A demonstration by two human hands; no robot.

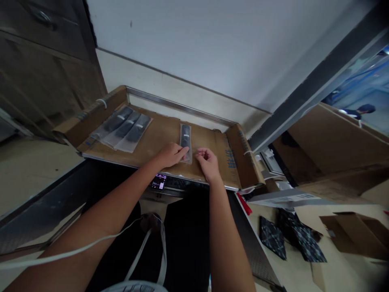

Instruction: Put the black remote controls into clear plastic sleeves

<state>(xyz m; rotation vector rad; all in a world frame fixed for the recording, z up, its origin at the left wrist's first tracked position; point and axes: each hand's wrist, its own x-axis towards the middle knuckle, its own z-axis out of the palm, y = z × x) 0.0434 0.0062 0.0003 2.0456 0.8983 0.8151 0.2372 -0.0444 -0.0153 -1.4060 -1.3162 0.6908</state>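
A narrow clear plastic bag (186, 140) lies on the cardboard-lined work surface, with a dark, long item inside that bears a small white band. At the bag's lower left edge is my left hand (174, 155), thumb and fingers closed on the plastic. My right hand (208, 163) is just right of the bag, its fingers curled in toward the thumb; whatever may be between them is hidden. Farther left, several similar clear bags (124, 127) lie side by side, partly overlapping, each with a dark item and a white band.
Raised cardboard flaps (247, 156) edge the work surface (161, 132) on both sides. A lit phone screen (158, 181) shows below its front edge. A white cable (82, 245) crosses my left forearm. Cardboard boxes (358, 233) and dark patterned bags (306, 243) are at right.
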